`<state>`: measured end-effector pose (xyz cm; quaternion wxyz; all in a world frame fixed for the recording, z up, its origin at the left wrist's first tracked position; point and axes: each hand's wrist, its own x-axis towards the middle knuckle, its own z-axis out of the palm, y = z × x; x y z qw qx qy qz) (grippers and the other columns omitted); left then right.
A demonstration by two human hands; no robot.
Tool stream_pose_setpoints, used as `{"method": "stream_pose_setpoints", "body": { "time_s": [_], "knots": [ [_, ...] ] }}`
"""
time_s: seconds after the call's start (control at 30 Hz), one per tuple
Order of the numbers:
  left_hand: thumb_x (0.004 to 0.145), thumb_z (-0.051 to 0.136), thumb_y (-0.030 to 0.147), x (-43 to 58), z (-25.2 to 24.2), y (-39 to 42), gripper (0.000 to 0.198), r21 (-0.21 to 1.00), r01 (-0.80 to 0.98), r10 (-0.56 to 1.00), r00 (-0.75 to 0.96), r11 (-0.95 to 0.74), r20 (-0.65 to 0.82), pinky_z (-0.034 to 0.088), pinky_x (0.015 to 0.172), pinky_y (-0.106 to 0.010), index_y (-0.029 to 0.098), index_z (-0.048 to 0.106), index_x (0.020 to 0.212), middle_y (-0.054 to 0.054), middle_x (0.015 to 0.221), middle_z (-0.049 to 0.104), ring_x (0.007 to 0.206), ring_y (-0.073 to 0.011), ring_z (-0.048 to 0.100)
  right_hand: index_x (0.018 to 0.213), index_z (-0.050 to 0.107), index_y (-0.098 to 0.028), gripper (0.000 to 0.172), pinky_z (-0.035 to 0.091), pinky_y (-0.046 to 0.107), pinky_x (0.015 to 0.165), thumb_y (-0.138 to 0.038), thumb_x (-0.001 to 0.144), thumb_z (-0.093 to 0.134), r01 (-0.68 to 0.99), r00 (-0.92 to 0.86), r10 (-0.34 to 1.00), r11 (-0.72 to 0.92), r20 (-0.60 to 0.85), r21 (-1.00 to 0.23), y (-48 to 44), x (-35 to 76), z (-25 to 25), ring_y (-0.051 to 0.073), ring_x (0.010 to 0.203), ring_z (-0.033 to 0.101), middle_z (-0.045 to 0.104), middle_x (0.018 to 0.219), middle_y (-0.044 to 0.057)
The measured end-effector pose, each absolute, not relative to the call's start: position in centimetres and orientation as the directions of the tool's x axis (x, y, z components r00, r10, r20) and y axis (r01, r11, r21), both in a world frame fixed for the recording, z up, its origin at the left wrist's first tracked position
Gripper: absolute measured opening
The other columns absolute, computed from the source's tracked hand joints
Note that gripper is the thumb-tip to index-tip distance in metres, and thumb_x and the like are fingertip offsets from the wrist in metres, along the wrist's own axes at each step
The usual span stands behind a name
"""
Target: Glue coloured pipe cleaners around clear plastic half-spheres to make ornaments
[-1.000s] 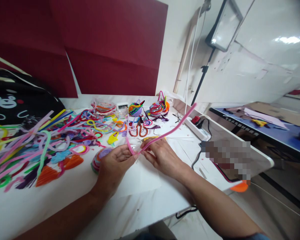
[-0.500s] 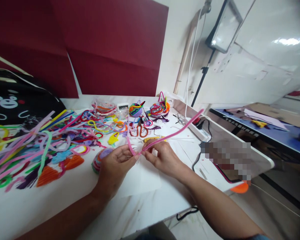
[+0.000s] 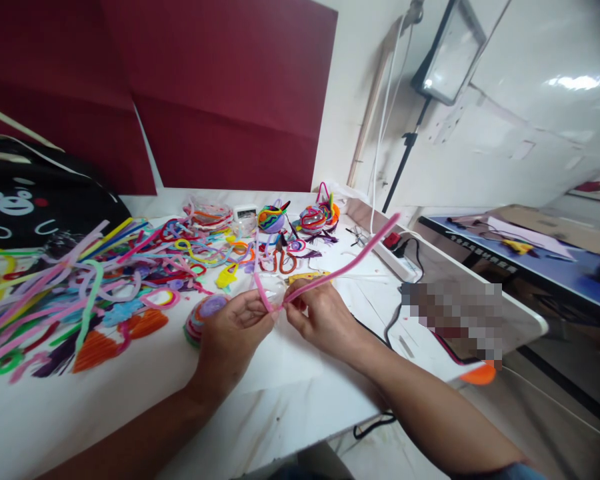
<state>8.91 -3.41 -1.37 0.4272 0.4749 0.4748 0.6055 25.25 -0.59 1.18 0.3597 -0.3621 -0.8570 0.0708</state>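
A fuzzy pink pipe cleaner [image 3: 355, 263] is pinched at its bend between both hands above the white tabletop. My left hand [image 3: 237, 327] is closed on it from the left, and a short length with a paler end rises from those fingers. Close beside it, my right hand [image 3: 323, 317] pinches the same spot, while a long end slants up to the right. Behind the left hand, partly hidden, sits a round multicoloured coil [image 3: 210, 310]. Scissors with brownish-orange handles [image 3: 285, 262] lie beyond the hands, near a clear plastic piece [image 3: 276, 291].
Loose coloured pipe cleaners [image 3: 130, 267] are heaped on the left, by a black bag [image 3: 17, 207]. Colourful wrapped balls [image 3: 314, 219] stand at the back. A white power strip [image 3: 400, 263] with cables and a pale-rimmed bin [image 3: 530, 330] are on the right.
The long end of the pipe cleaner has swung slightly left and up. My right hand has turned a little at the pinch; my left hand has barely moved.
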Motion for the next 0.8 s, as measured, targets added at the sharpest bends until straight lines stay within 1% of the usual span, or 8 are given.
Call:
{"method": "stream_pose_setpoints", "body": {
  "time_s": [0.1,0.2,0.33,0.57,0.67,0.8],
  "knots": [
    [0.062,0.080,0.018,9.03,-1.45,-3.36,0.028,0.981,-0.041,0.965,-0.192,-0.191,0.180,0.059,0.072,-0.020,0.020,0.073,0.090,0.000,0.077,0.076,0.075,-0.0163,0.074,0.078,0.062,-0.015,0.009,0.040,0.028,0.066,-0.013,0.083,0.055,0.606,-0.489,0.671,0.721,0.557,-0.336,-0.56,25.08,1.20,0.017,0.068,0.057,0.062,0.071,0.003],
    [0.061,0.078,0.018,9.12,-1.42,-3.37,0.027,0.980,-0.021,0.960,-0.203,-0.199,0.191,0.059,0.070,-0.020,0.020,0.073,0.088,0.000,0.075,0.076,0.072,-0.0164,0.074,0.078,0.062,-0.015,0.010,0.039,0.028,0.066,-0.012,0.083,0.055,0.631,-0.497,0.686,0.706,0.531,-0.322,-0.58,24.94,1.28,0.017,0.069,0.057,0.063,0.071,0.004],
    [0.062,0.077,0.020,9.01,-1.48,-3.43,0.026,0.979,0.009,0.959,-0.203,-0.201,0.199,0.059,0.070,-0.020,0.019,0.072,0.087,0.001,0.075,0.076,0.072,-0.0161,0.074,0.077,0.063,-0.014,0.010,0.038,0.026,0.065,-0.010,0.081,0.055,0.648,-0.502,0.704,0.691,0.503,-0.321,-0.67,24.78,1.40,0.016,0.068,0.055,0.064,0.072,0.003],
    [0.063,0.075,0.023,8.81,-1.98,-3.22,0.024,0.976,0.040,0.958,-0.187,-0.213,0.216,0.061,0.071,-0.021,0.020,0.071,0.087,0.001,0.075,0.075,0.072,-0.0166,0.074,0.080,0.065,-0.013,0.008,0.038,0.026,0.064,-0.010,0.080,0.058,0.637,-0.476,0.710,0.685,0.519,-0.353,-0.72,24.72,1.10,0.015,0.067,0.055,0.064,0.072,0.003],
    [0.062,0.075,0.023,8.76,-2.11,-3.04,0.026,0.978,0.037,0.958,-0.199,-0.203,0.206,0.061,0.072,-0.021,0.020,0.070,0.087,0.000,0.075,0.075,0.073,-0.0165,0.074,0.079,0.065,-0.014,0.008,0.039,0.027,0.067,-0.010,0.081,0.058,0.630,-0.481,0.705,0.691,0.522,-0.353,-0.67,24.78,1.04,0.016,0.068,0.056,0.064,0.073,0.004],
    [0.061,0.076,0.025,8.66,-2.22,-2.93,0.030,0.978,0.035,0.957,-0.204,-0.204,0.206,0.061,0.070,-0.021,0.018,0.070,0.090,0.000,0.074,0.075,0.072,-0.0171,0.075,0.080,0.065,-0.013,0.008,0.042,0.029,0.072,-0.012,0.084,0.059,0.643,-0.486,0.692,0.697,0.534,-0.318,-0.57,24.91,1.10,0.018,0.073,0.058,0.066,0.076,0.006]
  ]
}}
